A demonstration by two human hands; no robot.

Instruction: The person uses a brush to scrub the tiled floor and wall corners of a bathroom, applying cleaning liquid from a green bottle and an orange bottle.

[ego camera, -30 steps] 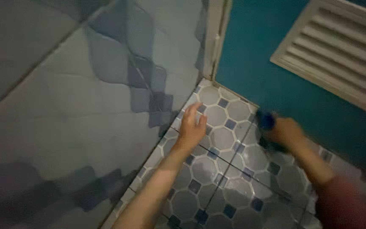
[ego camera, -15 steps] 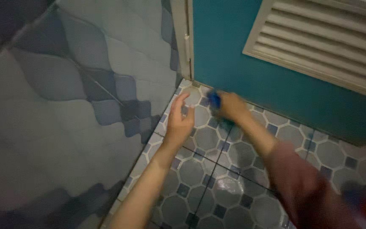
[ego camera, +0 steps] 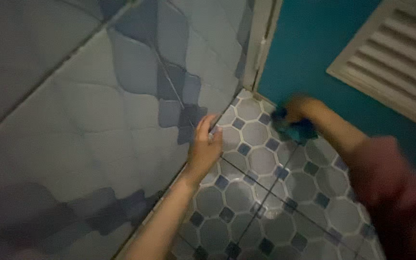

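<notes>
Both hands were down at the floor (ego camera: pixel 266 202) when I looked: the left hand (ego camera: pixel 204 149) lay flat and open against the foot of the tiled wall (ego camera: pixel 97 120), holding nothing, while the right hand (ego camera: pixel 300 110) was clenched on a blue-green cloth (ego camera: pixel 292 129), pressed to the tiles just beside the teal door (ego camera: pixel 323 43). To my mind the scrubbing wanted firm, short strokes into the corner, weight kept on the bracing palm (the tiles looked wet). The cloth was blurred and bunched, so I could not tell any long axis; it seemed to spill from the fist toward the person.
</notes>
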